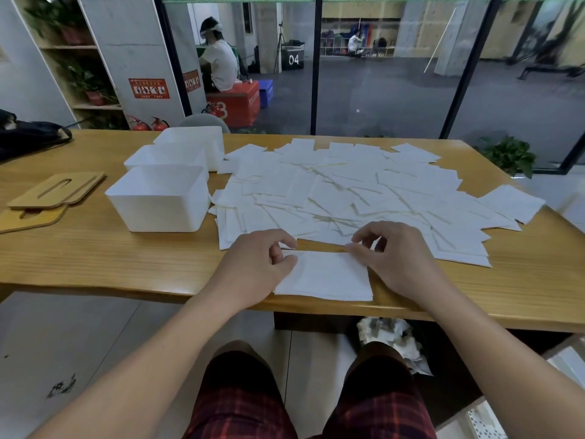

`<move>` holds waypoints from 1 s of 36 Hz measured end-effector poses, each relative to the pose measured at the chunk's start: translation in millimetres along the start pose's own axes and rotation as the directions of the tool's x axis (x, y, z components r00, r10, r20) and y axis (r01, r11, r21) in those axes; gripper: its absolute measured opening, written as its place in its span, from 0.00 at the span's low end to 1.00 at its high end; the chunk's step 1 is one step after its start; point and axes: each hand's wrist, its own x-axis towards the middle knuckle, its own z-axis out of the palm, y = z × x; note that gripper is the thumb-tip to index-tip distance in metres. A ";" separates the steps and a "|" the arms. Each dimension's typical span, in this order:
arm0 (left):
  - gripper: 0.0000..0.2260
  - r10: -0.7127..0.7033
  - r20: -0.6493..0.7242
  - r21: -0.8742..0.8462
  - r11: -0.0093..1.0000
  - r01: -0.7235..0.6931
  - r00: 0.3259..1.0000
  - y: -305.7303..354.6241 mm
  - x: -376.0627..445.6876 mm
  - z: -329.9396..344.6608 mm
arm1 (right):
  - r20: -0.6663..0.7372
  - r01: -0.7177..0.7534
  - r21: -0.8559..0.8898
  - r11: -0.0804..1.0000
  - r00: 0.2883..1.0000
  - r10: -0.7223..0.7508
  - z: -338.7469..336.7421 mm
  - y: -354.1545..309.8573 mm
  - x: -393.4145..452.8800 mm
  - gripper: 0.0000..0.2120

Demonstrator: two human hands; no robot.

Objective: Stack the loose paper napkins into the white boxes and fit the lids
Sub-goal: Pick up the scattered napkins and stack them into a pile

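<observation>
Both hands are pinching the small stack (pixel 326 275) by its top corners: left hand (pixel 259 264), right hand (pixel 395 258). Boxes (pixel 161 198) are sitting open nearby.

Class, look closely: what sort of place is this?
Probably a gym-like hall used as a workspace: numbered plyo boxes behind glass, fire extinguishers, and a wooden table.

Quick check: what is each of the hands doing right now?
Left hand: pinches the left edge of the small napkin stack.
Right hand: fingers curled, pinching the stack's far right corner.
</observation>
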 end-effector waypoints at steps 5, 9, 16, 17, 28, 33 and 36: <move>0.04 0.010 -0.021 -0.005 1.000 -0.011 1.000 0.7 -0.5 1.5 | 0.055 0.019 -0.066 0.998 0.998 -0.016 4.3 5.4 18.9 0.01; 0.04 0.031 -0.033 -0.053 0.998 -0.032 0.999 2.4 1.1 2.2 | 0.070 0.018 -0.089 0.996 0.997 -0.011 12.3 6.8 24.9 0.01; 0.02 0.052 0.028 -0.099 0.994 -0.049 0.998 -2.8 3.6 7.5 | 0.074 0.027 -0.120 0.992 0.997 -0.018 17.6 3.5 30.7 0.04; 0.02 0.051 0.031 -0.105 0.993 -0.048 0.998 -4.2 3.4 8.2 | 0.084 0.030 -0.120 0.992 0.996 -0.020 17.0 3.6 30.9 0.05; 0.05 0.056 -0.005 -0.151 0.987 -0.057 0.998 -3.1 9.5 8.0 | 0.030 0.044 0.043 0.998 0.999 -0.045 -1.8 1.6 21.6 0.06; 0.08 0.047 -0.078 -0.147 0.987 -0.058 0.996 0.7 13.2 9.2 | -0.058 0.074 0.264 0.962 0.996 -0.061 -6.3 -0.3 13.3 0.07; 0.08 0.031 -0.118 -0.159 0.986 -0.050 0.993 2.1 16.8 10.0 | -0.076 0.114 0.347 0.931 0.993 -0.094 -6.7 -1.1 10.6 0.07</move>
